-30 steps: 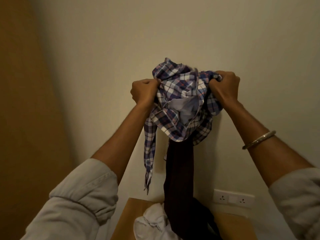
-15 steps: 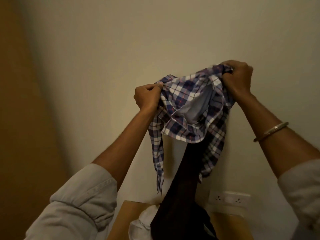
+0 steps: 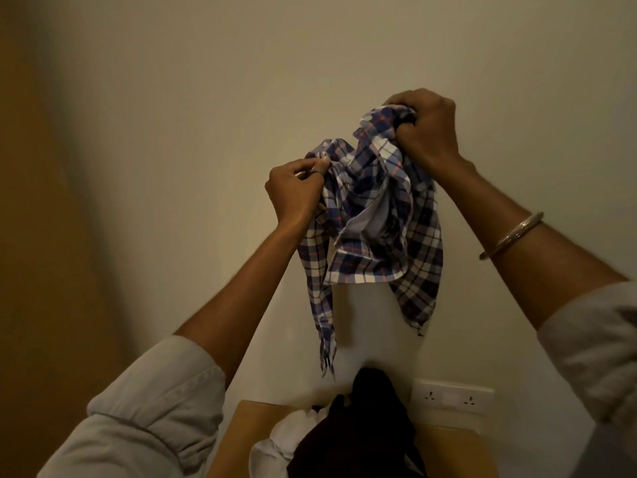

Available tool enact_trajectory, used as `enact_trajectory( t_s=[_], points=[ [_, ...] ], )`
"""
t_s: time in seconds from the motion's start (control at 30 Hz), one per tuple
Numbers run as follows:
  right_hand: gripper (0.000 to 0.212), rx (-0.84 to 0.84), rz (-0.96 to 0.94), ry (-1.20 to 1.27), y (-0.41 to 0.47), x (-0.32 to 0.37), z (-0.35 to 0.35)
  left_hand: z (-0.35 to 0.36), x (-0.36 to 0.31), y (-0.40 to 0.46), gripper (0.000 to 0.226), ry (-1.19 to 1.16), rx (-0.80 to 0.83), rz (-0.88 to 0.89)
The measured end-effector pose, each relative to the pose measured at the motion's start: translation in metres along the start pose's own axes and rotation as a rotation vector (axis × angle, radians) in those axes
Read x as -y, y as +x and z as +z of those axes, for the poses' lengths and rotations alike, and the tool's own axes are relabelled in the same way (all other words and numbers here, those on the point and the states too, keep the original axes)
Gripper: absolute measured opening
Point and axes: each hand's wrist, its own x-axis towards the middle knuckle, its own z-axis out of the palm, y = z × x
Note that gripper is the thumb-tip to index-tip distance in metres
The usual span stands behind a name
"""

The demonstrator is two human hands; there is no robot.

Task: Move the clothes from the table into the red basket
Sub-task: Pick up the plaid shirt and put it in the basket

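Observation:
A blue, white and red plaid shirt [image 3: 375, 222] hangs in the air in front of the wall. My left hand [image 3: 296, 191] pinches its left edge. Higher up, my right hand [image 3: 427, 129] is closed on a bunch of its fabric. The shirt hangs clear of the pile below it. On the wooden table [image 3: 458, 450] at the bottom lies a dark maroon garment [image 3: 362, 429] on top of a white garment [image 3: 275, 446]. The red basket is out of view.
A white double wall socket [image 3: 451, 398] sits on the cream wall just above the table's back edge. A brown wooden panel [image 3: 41, 270] runs along the left side. A metal bangle [image 3: 510, 236] is on my right wrist.
My right hand has risen and moved right with the shirt. The dark garment that hung from the shirt has dropped back onto the pile on the table.

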Motion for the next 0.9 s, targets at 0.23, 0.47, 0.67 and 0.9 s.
enact_trajectory(
  t_s=[0.23,0.47,0.67,0.9],
  points=[
    [0.036,0.078,-0.104,0.224,-0.065,0.074,0.058,-0.073,0.005,-0.042,0.010,0.142,0.015,0.205],
    [0.042,0.217,-0.150,0.553,-0.162,0.189,0.112,-0.214,0.016,-0.119,0.019,0.373,-0.068,0.260],
    [0.037,0.324,-0.051,0.834,-0.278,0.290,0.141,-0.337,0.007,-0.209,0.020,0.627,-0.114,0.158],
    [0.041,0.944,0.090,0.932,-0.491,0.376,0.148,-0.467,0.078,-0.385,0.022,1.059,-0.022,-0.334]
  ],
)
